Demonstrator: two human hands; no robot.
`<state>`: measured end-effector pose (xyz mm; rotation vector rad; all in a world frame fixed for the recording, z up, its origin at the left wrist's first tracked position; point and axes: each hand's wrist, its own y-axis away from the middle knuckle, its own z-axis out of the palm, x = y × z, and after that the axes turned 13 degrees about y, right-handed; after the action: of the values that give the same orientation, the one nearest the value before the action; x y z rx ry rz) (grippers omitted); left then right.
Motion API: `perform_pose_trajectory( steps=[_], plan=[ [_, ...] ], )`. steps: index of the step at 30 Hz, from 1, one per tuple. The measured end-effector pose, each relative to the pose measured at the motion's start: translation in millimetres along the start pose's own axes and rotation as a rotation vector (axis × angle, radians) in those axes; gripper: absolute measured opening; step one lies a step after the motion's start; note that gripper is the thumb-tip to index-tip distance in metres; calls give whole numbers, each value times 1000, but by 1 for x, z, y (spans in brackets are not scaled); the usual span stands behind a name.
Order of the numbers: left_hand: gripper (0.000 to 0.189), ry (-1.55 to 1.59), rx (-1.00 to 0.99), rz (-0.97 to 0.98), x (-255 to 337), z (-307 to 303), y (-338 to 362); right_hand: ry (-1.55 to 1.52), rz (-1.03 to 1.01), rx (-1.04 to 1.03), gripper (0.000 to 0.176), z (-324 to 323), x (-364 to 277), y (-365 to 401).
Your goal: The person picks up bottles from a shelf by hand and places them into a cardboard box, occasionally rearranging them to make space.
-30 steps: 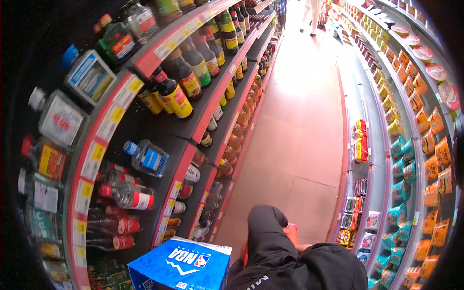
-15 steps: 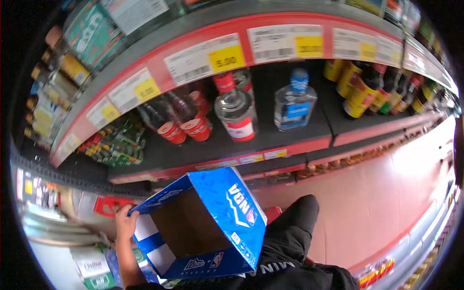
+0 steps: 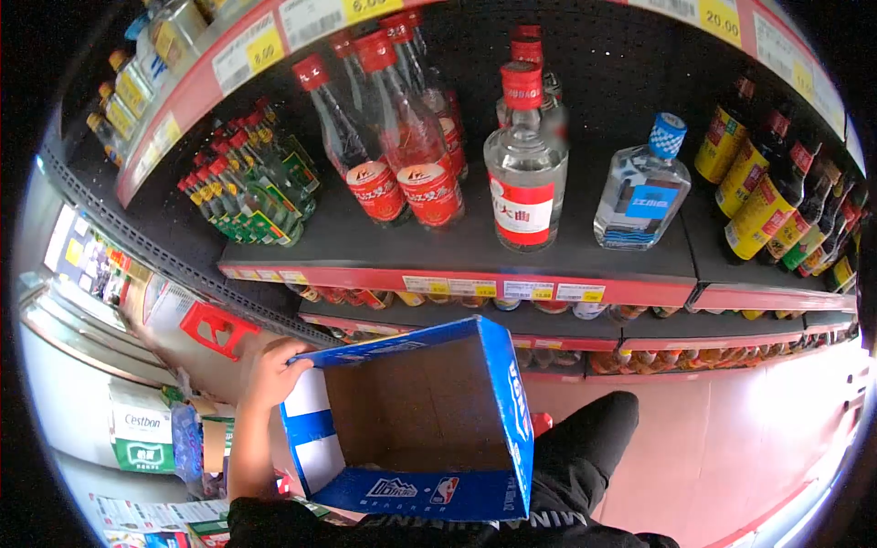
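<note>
A blue cardboard box [image 3: 365,498] with NBA markings hangs in front of my body, its open side facing me and its brown inside showing. My left hand [image 3: 272,373] grips the box by its upper left edge, fingers wrapped over the rim. My right hand is out of view. Above and beyond the box, a clear bottle with a red cap [image 3: 528,196] and a flat clear bottle with a blue checked cap [image 3: 639,205] stand on a dark shelf [image 3: 566,260]. Red-labelled bottles [image 3: 425,187] stand to their left.
Small green bottles [image 3: 251,196] crowd the shelf's left end; dark yellow-labelled bottles [image 3: 763,205] line its right. More goods fill the lower shelves [image 3: 694,356]. A red plastic object [image 3: 219,331] and a Cestbon carton [image 3: 142,425] are on the left. My leg [image 3: 594,438] is over pinkish floor.
The view has shifted, and the shelf bottles appear larger and in fuller view. The box has turned so more of its inside faces me. My left hand keeps its hold.
</note>
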<state>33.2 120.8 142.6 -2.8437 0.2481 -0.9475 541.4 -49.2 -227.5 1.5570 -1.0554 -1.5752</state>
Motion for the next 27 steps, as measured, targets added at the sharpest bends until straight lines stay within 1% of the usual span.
perform_pose_trajectory(
  steps=[2,3,6,7,10,11,14,15,18,19,22,23,26,27],
  plan=[
    [18,3,-48,16,-4,3,-3,-11,-6,-10,28,4,0,-9],
    [18,24,-59,-43,-4,4,-2,-18,-9,-13,28,7,1,-13],
    [19,40,-97,-108,-8,5,-2,-41,-11,-16,28,16,4,-21],
    [20,24,-89,-75,-20,6,-1,-48,-10,-14,28,19,4,-24],
    [21,87,-68,-94,-32,6,-1,-77,-8,-5,28,29,3,-22],
    [20,76,-20,-33,-54,7,2,-90,-7,-2,28,30,3,-20],
    [19,-88,-57,-140,-45,-12,-10,-140,11,-10,28,35,12,-11],
    [17,-100,-88,-192,-54,-19,-14,-155,20,-12,28,38,15,-6],
    [18,-13,-132,-121,-36,-40,-34,-209,36,-27,28,41,26,7],
    [19,2,-112,-38,-42,-44,-36,-229,45,-29,28,42,32,11],
    [19,43,-86,-18,-48,-53,-44,-293,58,-28,28,46,49,18],
    [18,48,-114,-40,-40,-57,-47,-317,59,-29,28,49,55,19],
    [16,31,-148,3,-33,-57,-51,-390,66,-45,28,59,70,13],
    [16,35,-142,46,-36,-55,-52,-412,64,-51,28,64,74,10]
  ],
)
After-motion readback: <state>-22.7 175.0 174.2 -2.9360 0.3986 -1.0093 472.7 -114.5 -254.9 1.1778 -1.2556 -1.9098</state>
